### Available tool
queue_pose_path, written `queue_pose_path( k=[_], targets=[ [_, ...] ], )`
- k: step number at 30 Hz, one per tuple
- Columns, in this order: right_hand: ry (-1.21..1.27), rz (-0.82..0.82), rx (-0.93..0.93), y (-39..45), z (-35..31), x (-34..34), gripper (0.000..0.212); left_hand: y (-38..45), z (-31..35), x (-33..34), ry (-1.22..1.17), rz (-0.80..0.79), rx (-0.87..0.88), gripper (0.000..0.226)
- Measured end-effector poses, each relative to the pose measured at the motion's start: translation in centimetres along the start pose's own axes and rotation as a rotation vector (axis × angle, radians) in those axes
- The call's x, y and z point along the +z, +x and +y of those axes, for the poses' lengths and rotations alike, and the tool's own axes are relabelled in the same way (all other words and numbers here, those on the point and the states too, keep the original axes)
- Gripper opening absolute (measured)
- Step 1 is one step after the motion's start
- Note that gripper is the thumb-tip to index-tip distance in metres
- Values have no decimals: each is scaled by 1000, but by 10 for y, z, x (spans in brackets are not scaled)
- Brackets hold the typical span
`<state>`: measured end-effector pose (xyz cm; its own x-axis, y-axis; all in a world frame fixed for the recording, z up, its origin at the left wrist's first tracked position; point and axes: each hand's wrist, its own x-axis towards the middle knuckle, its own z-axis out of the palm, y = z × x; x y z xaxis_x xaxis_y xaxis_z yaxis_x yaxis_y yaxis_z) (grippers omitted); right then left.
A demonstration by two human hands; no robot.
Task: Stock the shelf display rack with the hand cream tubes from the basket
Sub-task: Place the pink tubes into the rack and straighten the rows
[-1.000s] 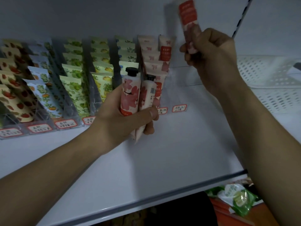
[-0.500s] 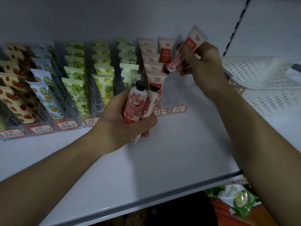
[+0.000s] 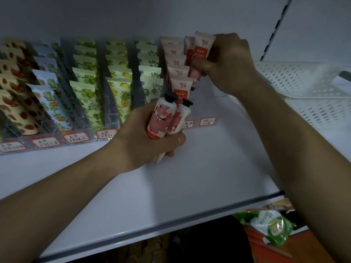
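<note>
Lowered since half a second ago: right hand (image 3: pixel 229 63) with its pink hand cream tube (image 3: pixel 201 52), swung from a slant out to the right into an upright, cap-down stand at the rack's rightmost lane, just in front of another tube there. Left hand (image 3: pixel 146 137) barely shifted.

Nearest, below the shelf edge: green snack packets (image 3: pixel 269 224) lying on an orange-red surface at the lower right.

On the white shelf (image 3: pixel 171 196), toward its middle: left hand, fingers (image 3: pixel 171 139) curled round two pink blossom-print tubes (image 3: pixel 161 118), black caps up, crimped ends poking out beneath the palm. Held just in front of the rack's pink lane, partly covering a price label.

Behind: clear display rack (image 3: pixel 112 111) with lanes of tubes leaning back in rows, from the left strawberry, orange, green fruit, pineapple and pale green prints, then pink. Row of red-bordered handwritten price labels (image 3: pixel 76 138) along its front edge, text too small to read.

Farther back, at the right end: right hand's fingers clamped round the sides of the pink tube, red panel facing the camera, cap low in the lane; whether it touches the lane floor cannot be told.

Far right, on the next shelf section: white perforated basket (image 3: pixel 303 82), its inside hidden from this angle.
</note>
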<state>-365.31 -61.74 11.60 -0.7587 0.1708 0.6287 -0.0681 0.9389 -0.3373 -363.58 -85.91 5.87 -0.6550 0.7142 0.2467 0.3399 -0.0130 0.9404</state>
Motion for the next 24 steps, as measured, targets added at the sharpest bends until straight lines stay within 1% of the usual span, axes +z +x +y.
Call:
queue_pose_path(
  k=[2,4,6,8,9,12,14,16,17,18,19,21,22,23,24],
  targets=[
    [-10,-72,17,-3,-2,3,30,-1,-1,0,24,-14,-1,19],
    [26,-91,48,-7,-3,4,28,-2,-2,-1,4,-12,-11,24],
    [37,-85,75,-8,-3,5,29,-3,-3,-2,-58,-24,-31,28],
    [19,-77,90,-8,-3,5,31,-5,-3,-3,-139,-54,-38,20],
    [20,-72,98,-9,-3,5,31,-6,-3,-3,-170,-65,-33,19],
    [37,-36,96,-19,-3,12,28,-7,-1,-3,-178,-53,-33,24],
    [45,53,120,-26,-6,15,29,-6,1,-2,-163,-20,-40,24],
    [103,278,129,-29,-10,7,29,-6,5,0,-180,16,-40,18],
    [182,382,107,-28,-12,0,26,-6,6,2,-193,38,-36,17],
    [313,412,65,-29,-17,-9,24,-5,8,2,-216,56,-29,17],
    [473,362,-6,-30,-23,-18,24,-5,9,3,-245,66,-15,16],
    [740,115,-213,-35,-33,-32,20,-4,8,4,-277,90,26,23],
    [795,-23,-286,-39,-38,-38,21,-3,7,3,-285,108,47,27],
    [796,-155,-317,-43,-43,-41,24,-2,6,2,-295,126,67,28],
    [762,-281,-301,-46,-47,-42,27,-1,6,2,-300,143,83,28]
  ],
)
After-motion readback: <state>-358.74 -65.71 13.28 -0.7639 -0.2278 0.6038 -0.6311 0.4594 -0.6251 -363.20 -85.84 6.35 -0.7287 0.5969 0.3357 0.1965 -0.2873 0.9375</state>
